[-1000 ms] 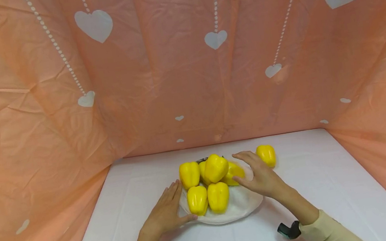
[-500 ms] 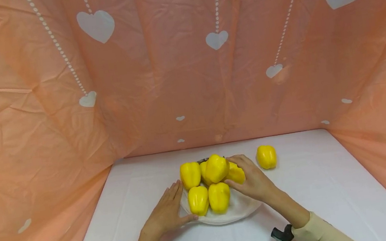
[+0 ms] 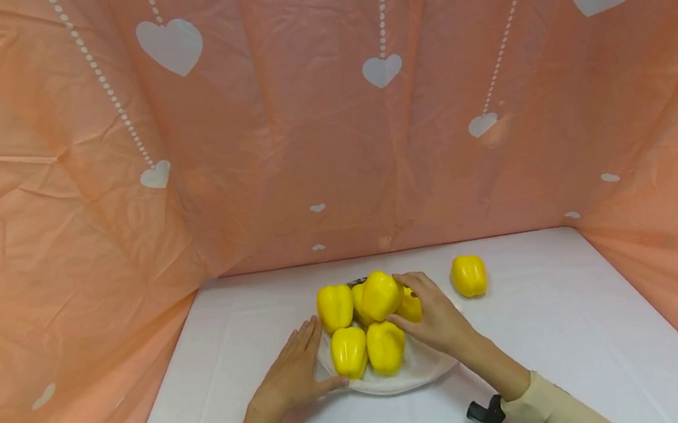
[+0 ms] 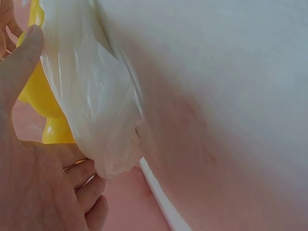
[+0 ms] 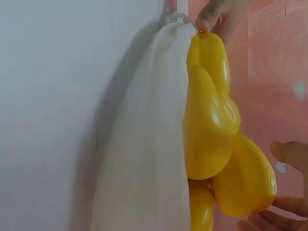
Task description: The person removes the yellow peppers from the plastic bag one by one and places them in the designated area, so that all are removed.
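Several yellow bell peppers are heaped on a rounded piece of white, bag-like plastic (image 3: 425,362). My left hand (image 3: 292,370) rests at its left edge with fingers extended; in the left wrist view the thumb (image 4: 26,57) touches the plastic's rim. My right hand (image 3: 435,317) reaches over the heap to the topmost bell pepper (image 3: 380,295). In the right wrist view, its fingers (image 5: 279,219) touch or nearly touch that pepper, while the thumb stands apart from it. Another bell pepper (image 3: 411,306) behind the right hand is partly hidden.
A lone yellow bell pepper (image 3: 469,275) sits on the white tabletop (image 3: 557,325) at the back right. A small dark patterned item (image 3: 357,281) peeks out behind the heap. An orange curtain with hearts (image 3: 328,133) encloses the back and sides.
My right hand has moved left, from beside the heap to the topmost pepper. The left hand stays at the plastic's left edge. The peppers keep their places.
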`<state>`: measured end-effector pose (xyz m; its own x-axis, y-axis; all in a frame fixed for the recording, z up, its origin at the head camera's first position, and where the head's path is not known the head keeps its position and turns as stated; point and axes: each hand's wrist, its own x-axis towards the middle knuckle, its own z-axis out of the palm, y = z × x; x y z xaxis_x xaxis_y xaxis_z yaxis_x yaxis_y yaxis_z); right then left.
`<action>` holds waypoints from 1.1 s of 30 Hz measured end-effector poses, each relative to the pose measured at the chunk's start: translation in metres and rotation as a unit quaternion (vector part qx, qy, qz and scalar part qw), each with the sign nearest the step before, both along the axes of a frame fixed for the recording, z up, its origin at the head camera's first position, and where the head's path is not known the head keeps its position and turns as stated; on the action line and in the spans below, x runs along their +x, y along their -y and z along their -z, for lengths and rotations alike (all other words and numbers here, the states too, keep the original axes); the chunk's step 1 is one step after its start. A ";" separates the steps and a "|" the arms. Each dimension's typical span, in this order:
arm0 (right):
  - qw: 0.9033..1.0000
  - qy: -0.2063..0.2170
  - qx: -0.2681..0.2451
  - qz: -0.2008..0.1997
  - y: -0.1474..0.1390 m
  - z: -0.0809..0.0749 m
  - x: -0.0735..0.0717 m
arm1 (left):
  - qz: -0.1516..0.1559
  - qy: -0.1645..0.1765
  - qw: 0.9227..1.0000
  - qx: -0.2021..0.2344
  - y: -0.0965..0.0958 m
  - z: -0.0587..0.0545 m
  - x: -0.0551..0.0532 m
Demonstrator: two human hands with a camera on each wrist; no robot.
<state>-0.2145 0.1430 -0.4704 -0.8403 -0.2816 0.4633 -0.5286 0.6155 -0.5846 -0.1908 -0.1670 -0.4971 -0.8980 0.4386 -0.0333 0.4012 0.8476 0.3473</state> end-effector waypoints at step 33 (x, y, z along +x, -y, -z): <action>0.998 0.015 0.036 0.040 0.011 0.008 -0.012 | -0.002 0.001 1.000 -0.001 0.000 0.002 0.000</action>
<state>-0.2262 0.1324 -0.4785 -0.8751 -0.2442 0.4179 -0.4581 0.6963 -0.5525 -0.1911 -0.1667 -0.4995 -0.8995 0.4354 -0.0358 0.3973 0.8496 0.3469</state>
